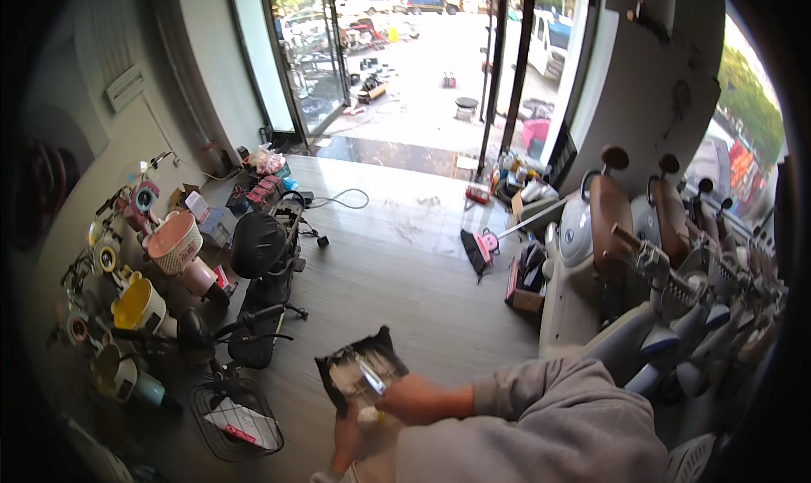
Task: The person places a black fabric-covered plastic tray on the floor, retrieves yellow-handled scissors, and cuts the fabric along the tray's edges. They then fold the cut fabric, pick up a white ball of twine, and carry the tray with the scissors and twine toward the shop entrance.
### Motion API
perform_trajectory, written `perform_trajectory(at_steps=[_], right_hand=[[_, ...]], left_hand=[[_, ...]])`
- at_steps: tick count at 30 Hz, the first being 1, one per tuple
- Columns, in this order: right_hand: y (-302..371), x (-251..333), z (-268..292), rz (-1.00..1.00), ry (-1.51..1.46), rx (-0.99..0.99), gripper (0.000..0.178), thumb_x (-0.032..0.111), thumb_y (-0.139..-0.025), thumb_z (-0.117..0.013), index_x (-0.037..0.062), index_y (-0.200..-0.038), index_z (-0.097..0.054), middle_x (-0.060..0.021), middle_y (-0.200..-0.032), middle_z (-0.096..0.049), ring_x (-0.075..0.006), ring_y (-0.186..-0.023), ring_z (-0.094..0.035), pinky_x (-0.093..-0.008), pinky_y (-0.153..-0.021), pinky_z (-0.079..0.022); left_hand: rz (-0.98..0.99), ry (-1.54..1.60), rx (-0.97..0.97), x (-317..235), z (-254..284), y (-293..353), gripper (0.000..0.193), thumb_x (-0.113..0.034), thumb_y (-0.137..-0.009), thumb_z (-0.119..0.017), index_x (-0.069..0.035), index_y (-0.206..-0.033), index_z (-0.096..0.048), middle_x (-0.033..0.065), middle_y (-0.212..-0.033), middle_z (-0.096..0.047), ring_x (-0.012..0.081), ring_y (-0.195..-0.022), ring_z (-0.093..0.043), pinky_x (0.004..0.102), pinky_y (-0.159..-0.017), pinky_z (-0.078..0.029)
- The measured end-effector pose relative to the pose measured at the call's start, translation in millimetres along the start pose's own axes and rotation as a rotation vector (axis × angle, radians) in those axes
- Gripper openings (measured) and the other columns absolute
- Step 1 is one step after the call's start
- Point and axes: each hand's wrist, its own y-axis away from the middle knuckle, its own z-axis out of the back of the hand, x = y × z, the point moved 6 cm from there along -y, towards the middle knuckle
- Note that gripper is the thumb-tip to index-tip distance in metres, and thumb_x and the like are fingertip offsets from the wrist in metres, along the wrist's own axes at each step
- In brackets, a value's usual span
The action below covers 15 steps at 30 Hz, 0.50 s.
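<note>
While the left hand props the dark flat packet from below at waist height above the floor, the right hand, grip clenched on a small blade-like tool, should probably cut slowly, away from the supporting fingers.

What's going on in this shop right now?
A person in a grey sleeve stands on a wooden floor between children's bikes and parked scooters. The left hand holds a dark, flat packet from below, while the right hand works at it with a small light-coloured tool. A wire basket sits nearby.
</note>
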Motion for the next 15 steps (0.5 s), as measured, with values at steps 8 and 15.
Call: perform_trajectory(at_steps=[8, 15], right_hand=[[-40, -63, 67, -0.197, 0.138, -0.025, 0.008, 0.012, -0.075, -0.06, 0.0102, -0.081, -0.066, -0.0108, -0.083, -0.067, -0.0318, -0.08, -0.067, -0.0433, -0.061, -0.053], [-70, -102, 109, -0.317, 0.165, -0.162, 0.007, 0.007, -0.073, -0.062, 0.0076, -0.08, -0.065, -0.0114, -0.083, -0.067, -0.0319, -0.081, -0.066, -0.0407, -0.065, -0.053]], left_hand=[[0.171, 0.433, 0.313, -94, -69, -91, 0.062, -0.056, -0.098, -0.033, -0.007, -0.134, -0.043, 0.0068, -0.125, -0.056, 0.0242, -0.111, -0.057, 0.0371, -0.094, -0.047], [0.165, 0.156, 0.301, -166, -98, -165, 0.06, -0.057, -0.097, -0.037, -0.008, -0.133, -0.043, 0.0073, -0.12, -0.058, 0.0206, -0.105, -0.06, 0.0359, -0.086, -0.051]])
